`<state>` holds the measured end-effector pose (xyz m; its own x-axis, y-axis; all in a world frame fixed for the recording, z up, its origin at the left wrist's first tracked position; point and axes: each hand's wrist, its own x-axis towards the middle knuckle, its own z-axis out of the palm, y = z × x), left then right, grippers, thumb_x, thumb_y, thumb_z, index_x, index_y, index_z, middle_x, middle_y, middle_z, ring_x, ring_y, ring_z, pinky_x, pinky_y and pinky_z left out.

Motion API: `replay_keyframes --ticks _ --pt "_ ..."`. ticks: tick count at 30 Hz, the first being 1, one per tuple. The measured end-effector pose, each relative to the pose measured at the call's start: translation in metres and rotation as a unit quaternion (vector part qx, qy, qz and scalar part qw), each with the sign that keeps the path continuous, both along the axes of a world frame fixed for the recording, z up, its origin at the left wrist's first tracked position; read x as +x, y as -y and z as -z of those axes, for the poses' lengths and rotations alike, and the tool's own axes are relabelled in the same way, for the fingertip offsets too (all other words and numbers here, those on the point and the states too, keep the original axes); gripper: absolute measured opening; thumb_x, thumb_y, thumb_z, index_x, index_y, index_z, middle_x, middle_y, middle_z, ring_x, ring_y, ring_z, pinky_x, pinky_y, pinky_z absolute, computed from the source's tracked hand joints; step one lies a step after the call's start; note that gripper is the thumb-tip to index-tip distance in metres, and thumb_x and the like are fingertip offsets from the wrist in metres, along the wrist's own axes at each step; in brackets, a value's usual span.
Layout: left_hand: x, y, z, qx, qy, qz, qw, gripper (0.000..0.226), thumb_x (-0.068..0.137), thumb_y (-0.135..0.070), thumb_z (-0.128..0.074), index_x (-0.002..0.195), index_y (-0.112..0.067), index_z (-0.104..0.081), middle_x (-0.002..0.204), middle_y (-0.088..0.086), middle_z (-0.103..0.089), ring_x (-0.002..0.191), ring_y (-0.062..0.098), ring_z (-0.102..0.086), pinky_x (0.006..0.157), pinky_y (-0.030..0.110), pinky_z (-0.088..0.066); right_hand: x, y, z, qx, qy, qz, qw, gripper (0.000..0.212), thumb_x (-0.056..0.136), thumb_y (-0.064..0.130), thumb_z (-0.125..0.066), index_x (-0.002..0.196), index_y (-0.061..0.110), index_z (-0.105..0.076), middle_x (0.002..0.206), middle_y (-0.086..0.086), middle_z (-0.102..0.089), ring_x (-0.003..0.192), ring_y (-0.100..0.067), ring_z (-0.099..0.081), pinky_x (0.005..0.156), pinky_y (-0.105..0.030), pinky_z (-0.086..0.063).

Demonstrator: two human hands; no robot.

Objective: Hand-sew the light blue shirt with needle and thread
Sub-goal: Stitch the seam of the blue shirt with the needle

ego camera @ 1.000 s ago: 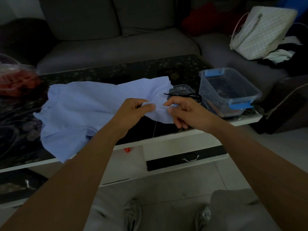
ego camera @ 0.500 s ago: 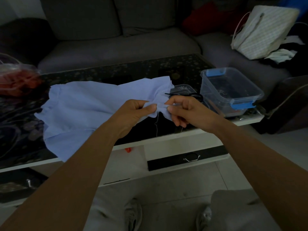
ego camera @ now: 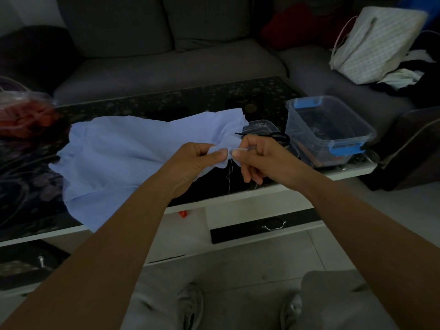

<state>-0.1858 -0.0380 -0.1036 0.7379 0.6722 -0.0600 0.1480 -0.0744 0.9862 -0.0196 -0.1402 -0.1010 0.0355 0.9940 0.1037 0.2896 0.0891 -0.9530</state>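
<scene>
The light blue shirt (ego camera: 123, 153) lies spread over the dark glass coffee table (ego camera: 166, 101), its right edge lifted off the surface. My left hand (ego camera: 190, 163) pinches that lifted edge between thumb and fingers. Right beside it, my right hand (ego camera: 262, 158) pinches at the same fold with thumb and forefinger, where a thin needle seems to sit; it is too small to see plainly. A pale thread (ego camera: 229, 177) hangs down from the fold between my hands.
A clear plastic box with blue clips (ego camera: 328, 129) stands at the table's right end, black scissors (ego camera: 273, 136) and a small clear case beside it. A red bag (ego camera: 23, 115) sits far left. A grey sofa and a white bag (ego camera: 376, 44) lie behind. A drawer handle (ego camera: 273, 226) is below.
My hands have drawn closer together on the shirt's edge, and the right hand has turned so its thumb and forefinger meet the fold. The hanging thread now shows between them.
</scene>
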Motion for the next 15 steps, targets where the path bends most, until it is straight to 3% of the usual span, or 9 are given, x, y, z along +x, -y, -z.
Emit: replay_keyframes --ticks 4,7,11,15 --pt "0.002 0.001 -0.003 -0.018 0.029 -0.006 0.999 0.015 0.092 -0.015 -0.056 0.091 -0.006 -0.068 0.072 -0.005 -0.07 0.069 0.002 -0.063 0.068 0.013 -0.048 0.0 -0.002 0.001 0.011 0.004 0.022 1.0 0.019 0.101 0.021 -0.047 0.096 0.004 -0.052 0.052 0.002 -0.049 0.045 -0.009 -0.038 0.046 -0.02 -0.032" --pt "0.004 0.002 -0.001 -0.025 0.019 -0.012 0.999 0.024 0.091 -0.019 -0.058 0.104 -0.001 -0.069 0.1 0.011 -0.071 0.092 0.017 -0.067 0.087 0.024 -0.05 -0.007 -0.004 0.002 -0.004 -0.021 0.008 1.0 0.012 0.103 0.016 -0.04 0.1 0.007 -0.047 0.05 0.012 -0.041 0.046 -0.003 -0.033 0.047 -0.019 -0.028" --pt "0.004 0.001 -0.001 -0.041 0.039 -0.024 0.998 0.029 0.089 -0.018 -0.059 0.11 0.001 -0.066 0.111 0.015 -0.069 0.106 0.022 -0.065 0.091 0.023 -0.051 -0.009 -0.005 -0.002 -0.021 -0.054 0.026 0.998 0.01 0.104 0.012 -0.035 0.104 0.01 -0.046 0.056 0.006 -0.041 0.049 -0.006 -0.034 0.049 -0.022 -0.028" --pt "0.006 0.004 0.001 -0.037 0.018 -0.027 0.999 0.044 0.075 -0.031 -0.068 0.109 -0.003 -0.069 0.111 0.013 -0.07 0.109 0.027 -0.063 0.1 0.035 -0.048 -0.009 -0.006 -0.001 -0.035 -0.089 0.014 0.995 0.014 0.103 0.005 -0.031 0.111 0.011 -0.041 0.061 0.0 -0.039 0.049 -0.004 -0.035 0.05 -0.019 -0.029"
